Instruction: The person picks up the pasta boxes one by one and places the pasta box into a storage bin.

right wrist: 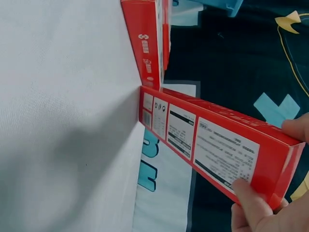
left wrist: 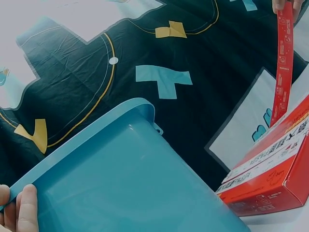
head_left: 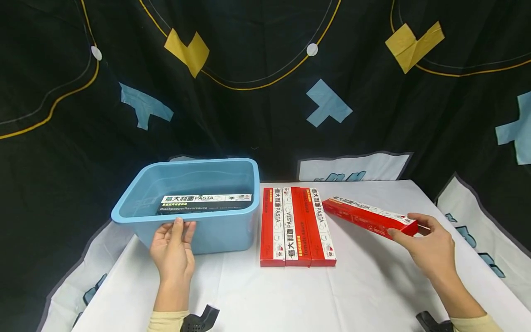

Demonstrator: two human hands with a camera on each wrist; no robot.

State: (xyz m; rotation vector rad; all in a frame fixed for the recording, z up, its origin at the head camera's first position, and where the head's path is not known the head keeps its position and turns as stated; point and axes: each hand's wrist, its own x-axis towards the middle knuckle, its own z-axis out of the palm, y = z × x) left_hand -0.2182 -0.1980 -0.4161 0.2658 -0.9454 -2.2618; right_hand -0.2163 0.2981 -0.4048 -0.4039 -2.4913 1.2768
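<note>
A light blue plastic bin (head_left: 224, 233) stands at the left of the table, and a dark black-pepper-flavour pasta box (head_left: 203, 205) lies inside it. My left hand (head_left: 174, 253) pinches the bin's near rim, fingers and thumb also showing in the left wrist view. Over the right of the table, my right hand (head_left: 431, 244) holds a red pasta box (head_left: 365, 215) by its near end. That box is tilted, its far end low beside a row of red tomato-sauce pasta boxes (head_left: 296, 226). Its printed back faces the right wrist camera.
The white-covered table (head_left: 249, 295) has its right edge close to my right hand. Behind it hangs a black curtain (head_left: 257, 120) with yellow and blue patches. The red row lies just right of the bin.
</note>
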